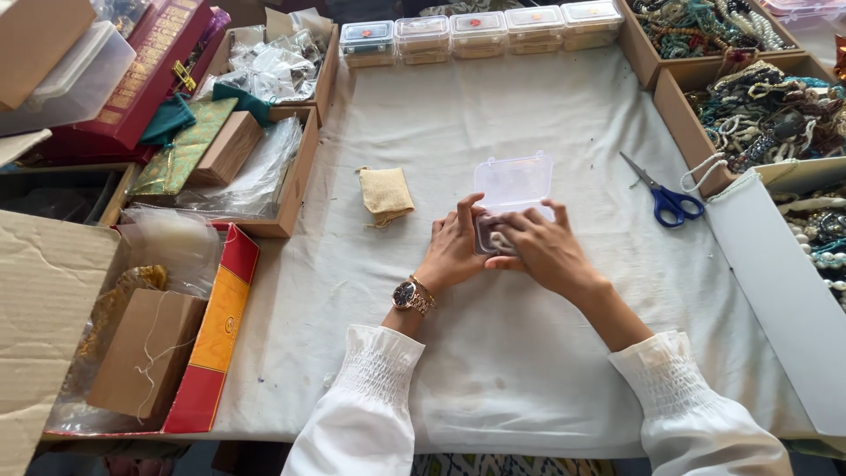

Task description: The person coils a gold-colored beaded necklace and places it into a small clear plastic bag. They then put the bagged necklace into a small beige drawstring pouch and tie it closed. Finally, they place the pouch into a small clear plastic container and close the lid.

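Note:
A small clear plastic box [512, 189] lies open on the white cloth [493, 353], its lid tipped back away from me. Inside its base I see a pale beaded piece, mostly hidden by my fingers. My left hand [456, 248], with a gold watch on the wrist, steadies the box's left side. My right hand [542, 250] rests over the base, fingertips on the beads. A small tan cloth pouch [385, 194] lies to the left of the box, apart from both hands.
Blue-handled scissors [663, 196] lie to the right. A row of closed clear boxes [480, 32] lines the far edge. Cardboard trays of beads [767, 110] stand at the right; trays with bags, fabric and brown boxes [225, 150] crowd the left.

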